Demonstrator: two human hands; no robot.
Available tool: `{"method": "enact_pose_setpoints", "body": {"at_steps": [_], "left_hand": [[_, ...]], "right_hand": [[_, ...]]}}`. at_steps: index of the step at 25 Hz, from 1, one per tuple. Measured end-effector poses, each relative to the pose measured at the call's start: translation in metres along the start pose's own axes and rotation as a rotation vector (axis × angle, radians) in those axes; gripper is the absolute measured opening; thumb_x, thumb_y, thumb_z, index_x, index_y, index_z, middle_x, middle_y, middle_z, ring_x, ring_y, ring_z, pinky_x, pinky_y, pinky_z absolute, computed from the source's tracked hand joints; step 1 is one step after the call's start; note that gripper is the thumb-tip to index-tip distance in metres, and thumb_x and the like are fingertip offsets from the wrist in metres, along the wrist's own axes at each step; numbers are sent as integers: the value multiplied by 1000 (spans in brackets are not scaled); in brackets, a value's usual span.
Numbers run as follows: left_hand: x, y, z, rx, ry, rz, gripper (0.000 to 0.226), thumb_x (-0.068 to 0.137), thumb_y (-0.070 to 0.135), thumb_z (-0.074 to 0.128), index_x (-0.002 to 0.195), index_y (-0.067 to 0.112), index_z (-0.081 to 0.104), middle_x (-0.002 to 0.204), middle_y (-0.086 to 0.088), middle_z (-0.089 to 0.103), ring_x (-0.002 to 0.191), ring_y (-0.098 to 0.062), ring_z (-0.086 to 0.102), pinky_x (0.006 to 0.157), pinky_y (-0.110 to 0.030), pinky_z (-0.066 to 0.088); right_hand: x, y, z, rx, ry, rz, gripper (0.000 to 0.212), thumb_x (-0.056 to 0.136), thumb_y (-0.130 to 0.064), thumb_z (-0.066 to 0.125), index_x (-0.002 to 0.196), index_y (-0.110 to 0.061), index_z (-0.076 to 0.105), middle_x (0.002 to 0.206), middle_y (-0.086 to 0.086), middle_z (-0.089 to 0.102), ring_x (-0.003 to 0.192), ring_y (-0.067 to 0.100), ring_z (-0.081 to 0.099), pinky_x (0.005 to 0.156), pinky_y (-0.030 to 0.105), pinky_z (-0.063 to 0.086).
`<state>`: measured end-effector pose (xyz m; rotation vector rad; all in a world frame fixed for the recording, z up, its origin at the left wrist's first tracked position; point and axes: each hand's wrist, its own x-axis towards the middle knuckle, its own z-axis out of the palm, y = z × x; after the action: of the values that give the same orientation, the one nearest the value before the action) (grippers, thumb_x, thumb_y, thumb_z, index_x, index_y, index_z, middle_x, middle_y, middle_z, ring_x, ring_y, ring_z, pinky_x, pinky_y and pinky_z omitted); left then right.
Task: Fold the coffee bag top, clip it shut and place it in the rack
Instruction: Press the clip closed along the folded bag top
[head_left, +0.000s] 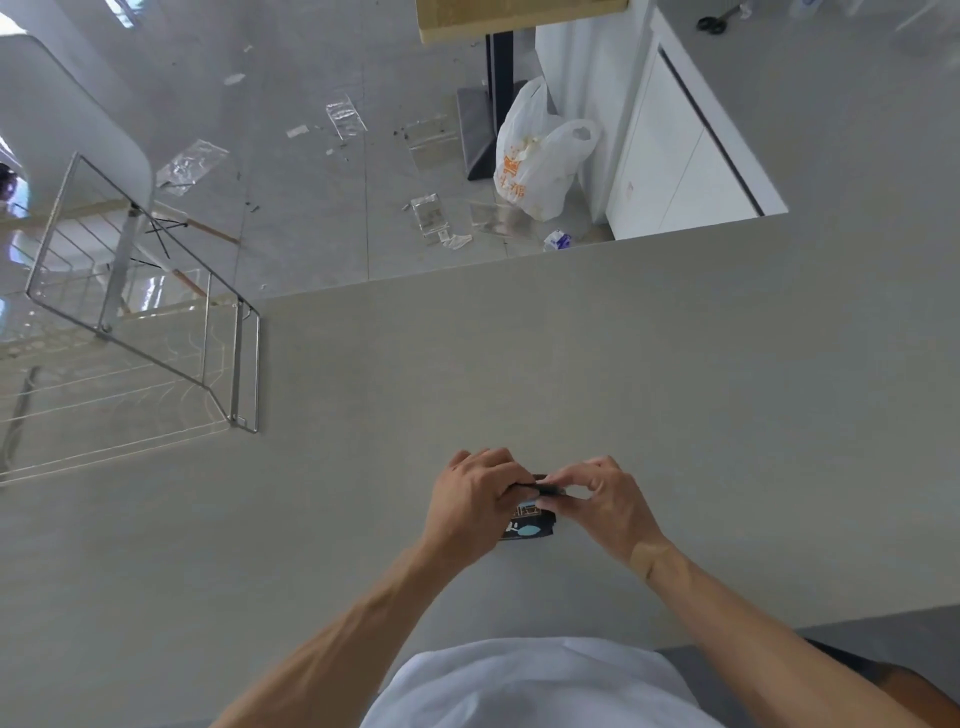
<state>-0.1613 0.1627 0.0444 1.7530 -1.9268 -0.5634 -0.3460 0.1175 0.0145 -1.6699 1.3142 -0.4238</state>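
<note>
Coffee bag (529, 522) stands on tabletop (571, 364), well right of the wire rack (156, 322). Left hand (467, 499) and right hand (602, 499) both pinch its top edge, likely pressing the fold flat for clipping. No clip discernible. Rack appears empty.

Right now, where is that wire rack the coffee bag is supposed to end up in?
In the head view the wire rack stands at the table's far left edge, well away from the coffee bag, which both hands hold near the person.
</note>
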Motion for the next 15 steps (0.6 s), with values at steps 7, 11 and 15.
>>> {"method": "enact_pose_setpoints", "body": {"at_steps": [7,11,15], "left_hand": [[-15,-25,-18,17,24,15,13,82,36,71,93,30,68,88,9,68,80,-15,60,69,-33,46],[-44,-58,-20,-248,104,-312,21,74,13,83,88,27,75,88,9,68,78,-15,63,67,-29,51],[-51,-66,-13,-393,153,-412,22,74,5,82,82,24,74,85,9,66,73,-8,64,61,-16,49]], "right_hand": [[8,-25,-1,-298,25,-338,17,70,-29,83,86,-29,76,92,-11,74,92,19,57,77,37,48],[15,-46,9,-489,-88,-486,15,78,-35,74,92,-29,73,91,-10,73,89,17,59,72,31,41],[23,-67,25,-629,-183,-538,14,89,-35,59,94,-25,68,88,-6,69,82,20,62,62,28,42]]}}
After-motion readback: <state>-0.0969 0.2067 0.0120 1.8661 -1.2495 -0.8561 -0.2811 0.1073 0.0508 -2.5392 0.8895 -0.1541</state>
